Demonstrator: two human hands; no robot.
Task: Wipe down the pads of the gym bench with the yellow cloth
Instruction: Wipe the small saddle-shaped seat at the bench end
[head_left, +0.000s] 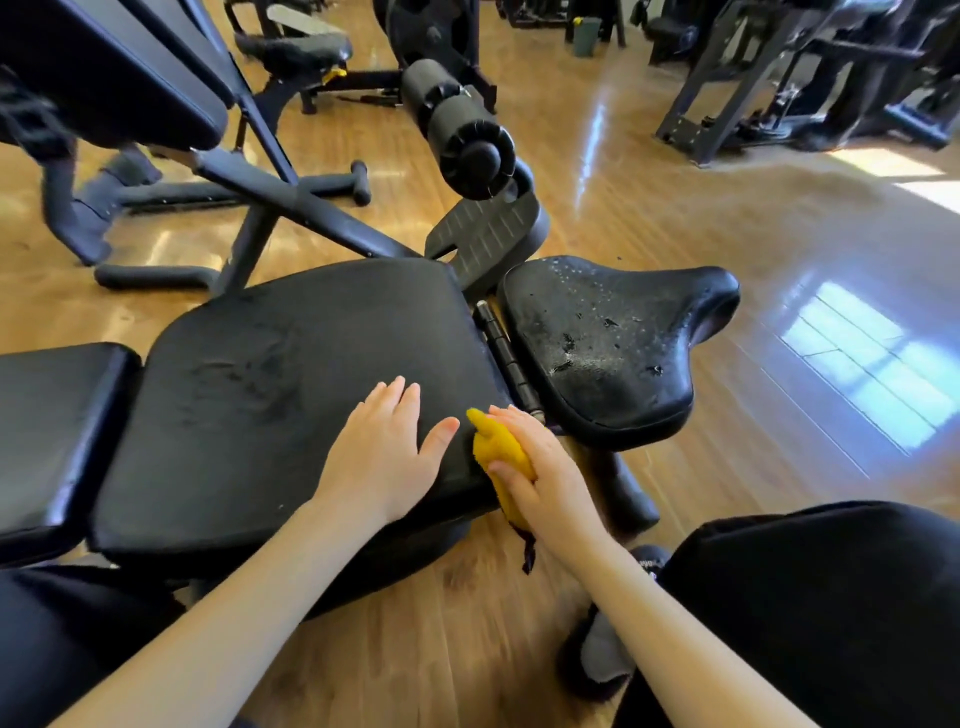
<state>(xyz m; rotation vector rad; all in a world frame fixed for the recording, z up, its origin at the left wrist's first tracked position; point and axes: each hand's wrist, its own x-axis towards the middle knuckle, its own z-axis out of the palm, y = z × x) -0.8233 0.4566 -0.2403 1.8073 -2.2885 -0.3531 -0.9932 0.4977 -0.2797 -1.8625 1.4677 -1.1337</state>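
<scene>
Gym bench seen from your head camera, ordered by size. The wooden floor (675, 260) carries the bench and the other machines behind it. The middle pad (291, 374), the largest, lies flat between the back pad (52, 426) at left and the seat pad (613, 338) at right; its surface shows dull smears, which suggests it is damp from wiping. The seat pad is dotted with droplets and is probably not yet wiped. A hinge (506, 353) sits in the gap between the two pads. Your left hand (384, 447) lies flat on the middle pad, fingers straight and holding nothing, likely to brace you as you lean in. Your right hand (545, 478) curls around the bunched yellow cloth (498, 447) and presses it to the near right edge of the middle pad, just beside the gap; whether the cloth reaches the pad's side wall cannot be told. No containers appear close to the bench.
</scene>
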